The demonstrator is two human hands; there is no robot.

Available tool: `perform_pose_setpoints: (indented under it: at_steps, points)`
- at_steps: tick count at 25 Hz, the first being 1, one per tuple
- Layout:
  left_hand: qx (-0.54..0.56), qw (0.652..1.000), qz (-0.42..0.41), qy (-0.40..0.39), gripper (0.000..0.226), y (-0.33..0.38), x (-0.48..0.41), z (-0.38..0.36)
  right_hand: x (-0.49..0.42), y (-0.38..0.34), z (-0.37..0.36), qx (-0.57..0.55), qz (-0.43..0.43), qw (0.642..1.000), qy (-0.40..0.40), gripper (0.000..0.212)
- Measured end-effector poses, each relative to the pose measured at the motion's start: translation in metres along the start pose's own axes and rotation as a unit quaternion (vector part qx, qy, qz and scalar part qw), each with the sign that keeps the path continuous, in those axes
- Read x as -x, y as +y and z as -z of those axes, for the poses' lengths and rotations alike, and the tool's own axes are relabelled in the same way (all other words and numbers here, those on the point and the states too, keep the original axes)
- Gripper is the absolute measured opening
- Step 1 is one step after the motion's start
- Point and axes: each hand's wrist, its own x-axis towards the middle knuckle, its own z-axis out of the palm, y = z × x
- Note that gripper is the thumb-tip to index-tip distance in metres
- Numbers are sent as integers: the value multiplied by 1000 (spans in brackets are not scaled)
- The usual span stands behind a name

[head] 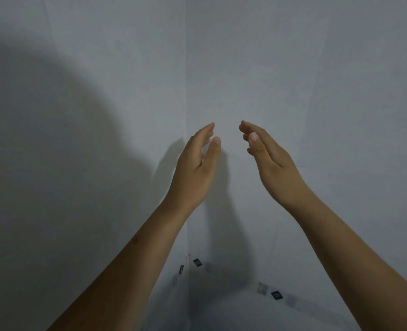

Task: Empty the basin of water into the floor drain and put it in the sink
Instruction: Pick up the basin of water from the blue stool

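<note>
Hands (195, 168) (269, 161) raised, empty, palms facing.

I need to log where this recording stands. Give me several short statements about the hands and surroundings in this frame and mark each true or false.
1. Both hands are empty. True.
2. The left hand grips a basin. False: it holds nothing; no basin is in view.
3. The right hand is raised with fingers loosely open. True.
4. The palms are pressed together. False: a gap separates them.
5. The hands are held up before a corner of pale walls. True.
6. A sink is visible below the arms. False: only small dark tiles show there.
</note>
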Motion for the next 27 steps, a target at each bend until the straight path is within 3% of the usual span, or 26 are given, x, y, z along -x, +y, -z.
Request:
perform_pose_setpoints:
  at_steps: [7,18,23,27]
  points:
    - [-52,998,31,12,50,-32,9,-14,-7,46,-8,-30,-13,998,-54,63]
    - [-35,978,205,-27,58,-171,115,-51,91,189,-77,-79,-202,964,-156,65]
    - [-55,944,320,-64,61,-253,197,-74,161,264,-117,-86,-330,923,-179,72]
    - [-69,887,443,-105,53,-325,282,-92,234,329,-147,-81,-429,874,-216,78]
